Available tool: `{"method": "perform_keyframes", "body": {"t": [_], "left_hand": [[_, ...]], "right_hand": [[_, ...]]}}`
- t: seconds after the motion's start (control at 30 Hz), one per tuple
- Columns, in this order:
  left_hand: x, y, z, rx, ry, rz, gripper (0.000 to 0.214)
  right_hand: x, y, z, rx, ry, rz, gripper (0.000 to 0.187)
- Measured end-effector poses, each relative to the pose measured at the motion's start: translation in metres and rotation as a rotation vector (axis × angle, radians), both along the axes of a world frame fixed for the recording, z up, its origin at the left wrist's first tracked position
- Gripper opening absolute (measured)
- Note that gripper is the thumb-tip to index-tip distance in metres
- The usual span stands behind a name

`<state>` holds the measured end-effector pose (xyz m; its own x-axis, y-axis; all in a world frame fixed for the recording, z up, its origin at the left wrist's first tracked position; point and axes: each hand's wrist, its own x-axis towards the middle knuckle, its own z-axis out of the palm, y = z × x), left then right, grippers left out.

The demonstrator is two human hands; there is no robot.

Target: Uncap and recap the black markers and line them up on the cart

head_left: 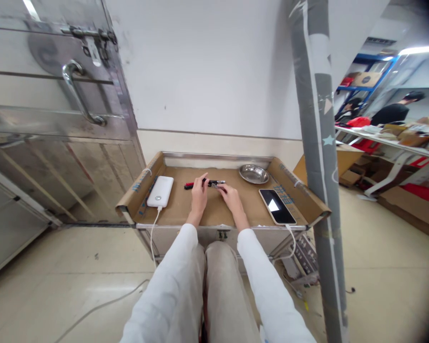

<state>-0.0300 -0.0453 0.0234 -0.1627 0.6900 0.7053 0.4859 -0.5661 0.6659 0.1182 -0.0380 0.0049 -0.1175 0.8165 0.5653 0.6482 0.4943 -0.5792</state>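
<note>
My left hand (199, 191) is over the brown cardboard-lined cart top, its fingers curled around a slim black pen-like piece (212, 182). A red and black pen-like piece (188, 185) sticks out at this hand's left side. Close by on the right, my right hand (230, 196) pinches something small and dark with a shiny part, too small to name. The fingertips of both hands are only a little apart, and the fingers hide parts of these pieces.
On the cart top (178, 214) lie a white power bank (160, 190) with a cable, a round metal dish (253, 174) and a phone (278, 206) with a cable. A grey wrapped pipe (318, 143) stands right. A metal door (57, 105) is left. Two people work beyond.
</note>
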Motion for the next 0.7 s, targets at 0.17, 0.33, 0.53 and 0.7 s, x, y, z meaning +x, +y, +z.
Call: {"method": "perform_keyframes", "body": {"t": [0.17,0.33,0.53,0.7], "left_hand": [[-0.001,0.005,-0.004,-0.027,-0.063,0.043,0.031],[-0.001,0.008,-0.008,-0.119,0.005,-0.104,0.017],[0.001,0.012,-0.015,-0.273,0.199,-0.149,0.002],[0.004,0.017,-0.02,-0.262,0.315,-0.107,0.01]], "right_hand": [[0.002,-0.001,-0.001,0.013,-0.02,-0.075,0.023],[0.005,-0.001,-0.003,0.059,0.021,-0.245,0.029],[0.006,0.0,-0.002,0.078,-0.018,-0.203,0.028],[0.003,0.002,-0.003,0.064,-0.054,-0.086,0.021]]}}
